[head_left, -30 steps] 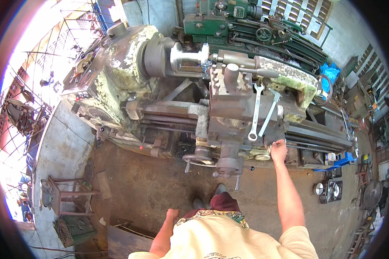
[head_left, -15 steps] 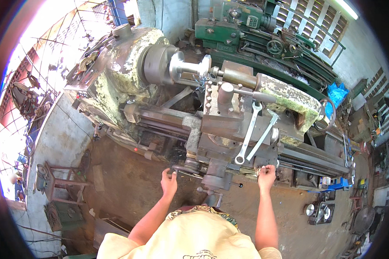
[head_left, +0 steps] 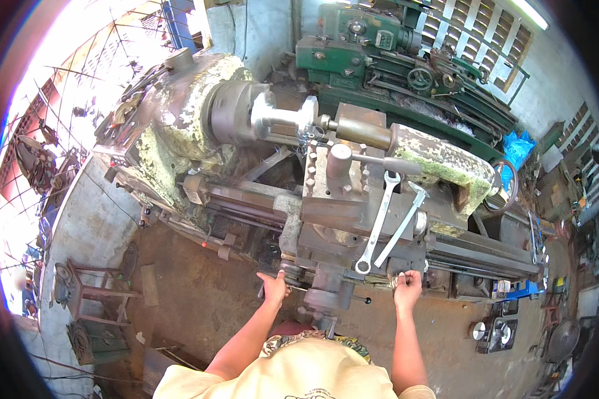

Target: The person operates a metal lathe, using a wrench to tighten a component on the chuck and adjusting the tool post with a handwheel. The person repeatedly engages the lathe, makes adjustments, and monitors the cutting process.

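Observation:
My left hand (head_left: pixel 275 288) is curled at the rim of the carriage handwheel (head_left: pixel 297 288) on the front of a worn lathe, one finger pointing left. My right hand (head_left: pixel 407 290) is pinched at the right front of the carriage; what its fingers hold is too small to make out. A shiny flanged metal workpiece (head_left: pixel 283 117) sits between the chuck (head_left: pixel 233 113) and the tailstock (head_left: pixel 439 152), with curled chips by its right flange. Between my hands and the workpiece stands the tool post (head_left: pixel 339 163). A combination wrench (head_left: pixel 378 226) and a caliper (head_left: pixel 402 225) lie on the carriage.
A green lathe (head_left: pixel 359 63) stands behind. The cross-slide crank (head_left: pixel 323 312) projects toward my waist, beside a black-knobbed lever (head_left: pixel 367 300). A metal stand (head_left: pixel 100 292) is on the floor at left. Blue plastic (head_left: pixel 518 151) lies behind the tailstock handwheel (head_left: pixel 504 186).
My left hand has moved right, from beside the carriage handwheel onto its rim. My right hand stays at the carriage front. The whole view has shifted slightly.

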The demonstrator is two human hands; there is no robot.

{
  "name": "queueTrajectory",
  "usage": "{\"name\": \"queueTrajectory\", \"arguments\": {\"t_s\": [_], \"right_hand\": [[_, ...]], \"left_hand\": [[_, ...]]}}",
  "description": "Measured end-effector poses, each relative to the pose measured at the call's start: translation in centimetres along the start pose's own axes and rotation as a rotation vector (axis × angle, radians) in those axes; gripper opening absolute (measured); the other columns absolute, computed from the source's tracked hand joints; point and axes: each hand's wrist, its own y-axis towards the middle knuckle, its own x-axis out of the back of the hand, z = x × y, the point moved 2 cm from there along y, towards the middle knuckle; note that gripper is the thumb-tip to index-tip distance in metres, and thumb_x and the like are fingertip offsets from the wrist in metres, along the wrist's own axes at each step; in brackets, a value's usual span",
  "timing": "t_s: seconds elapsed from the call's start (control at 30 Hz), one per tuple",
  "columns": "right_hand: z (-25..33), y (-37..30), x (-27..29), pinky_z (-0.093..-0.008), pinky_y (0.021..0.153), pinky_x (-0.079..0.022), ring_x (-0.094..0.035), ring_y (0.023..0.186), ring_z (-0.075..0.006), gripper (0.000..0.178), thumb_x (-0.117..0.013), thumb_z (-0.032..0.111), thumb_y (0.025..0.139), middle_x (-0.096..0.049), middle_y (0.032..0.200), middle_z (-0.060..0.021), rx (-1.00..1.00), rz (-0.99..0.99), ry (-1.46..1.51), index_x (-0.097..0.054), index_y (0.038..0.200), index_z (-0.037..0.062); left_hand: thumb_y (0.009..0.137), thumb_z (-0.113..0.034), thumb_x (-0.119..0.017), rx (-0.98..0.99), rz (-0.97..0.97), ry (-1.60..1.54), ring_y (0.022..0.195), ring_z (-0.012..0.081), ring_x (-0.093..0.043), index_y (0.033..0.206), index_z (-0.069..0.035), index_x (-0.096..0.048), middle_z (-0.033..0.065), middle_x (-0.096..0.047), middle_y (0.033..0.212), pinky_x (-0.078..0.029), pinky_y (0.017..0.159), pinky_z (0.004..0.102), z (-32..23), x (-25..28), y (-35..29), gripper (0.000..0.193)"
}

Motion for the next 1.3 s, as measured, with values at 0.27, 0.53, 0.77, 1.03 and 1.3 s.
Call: {"name": "queueTrajectory", "arguments": {"t_s": [0.27, 0.53, 0.77, 1.03, 1.3], "right_hand": [[-0.5, 0.0, -0.1, -0.0272, 0.052, -0.038, -0.044, 0.055, -0.0075, 0.010, -0.063, 0.003, 0.087, -0.049, 0.062, 0.0019, 0.025, -0.017, 0.021, -0.054, 0.085, 0.0048], [-1.3, 0.0, 0.1, -0.0211, 0.052, -0.033, -0.041, 0.058, -0.0026, 0.012, -0.060, -0.001, 0.090, -0.048, 0.068, 0.0054, -0.082, 0.015, 0.223, -0.053, 0.083, 0.0059], [-2.6, -0.4, 0.0, -0.0216, 0.056, -0.035, -0.042, 0.061, -0.0040, 0.012, -0.062, 0.002, 0.091, -0.046, 0.070, 0.0053, -0.227, -0.029, 0.569, -0.053, 0.084, 0.0077], [-8.5, -1.8, 0.0, -0.0289, 0.052, -0.040, -0.048, 0.061, -0.0106, 0.008, -0.059, 0.015, 0.092, -0.051, 0.074, 0.0004, -0.573, -0.130, 0.912, -0.056, 0.087, 0.0093], [-20.3, -5.8, -6.1, -0.0353, 0.056, -0.049, -0.057, 0.065, -0.0231, 0.013, -0.055, 0.018, 0.092, -0.059, 0.080, -0.0108, -1.095, 0.294, 0.615, -0.053, 0.097, 0.0066]], "left_hand": [[0.094, -0.033, -0.059, -0.046, -0.004, -0.084, 0.047, 0.0185, -0.054, 0.146, -0.003, 0.025, 0.0125, -0.057, 0.072, -0.046, 0.042, 0.0299, 1.2, 0.4, 0.8, 0.103], [0.094, -0.032, -0.058, -0.026, 0.023, -0.108, 0.048, 0.0191, -0.056, 0.146, -0.005, 0.025, 0.0128, -0.058, 0.074, -0.046, 0.042, 0.0302, 1.2, 0.6, 1.2, 0.102], [0.093, -0.031, -0.059, 0.003, 0.026, -0.138, 0.048, 0.0193, -0.055, 0.146, -0.008, 0.026, 0.0130, -0.057, 0.074, -0.047, 0.043, 0.0308, 1.2, 0.6, 1.3, 0.103], [0.093, -0.027, -0.057, 0.025, 0.032, -0.134, 0.047, 0.0177, -0.055, 0.143, -0.002, 0.031, 0.0104, -0.057, 0.068, -0.046, 0.042, 0.0291, 0.4, 0.6, 0.8, 0.104], [0.092, -0.028, -0.056, 0.092, 0.017, -0.110, 0.047, 0.0174, -0.053, 0.146, -0.007, 0.027, 0.0114, -0.056, 0.072, -0.046, 0.041, 0.0292, 0.6, 0.6, 1.6, 0.101]]}}
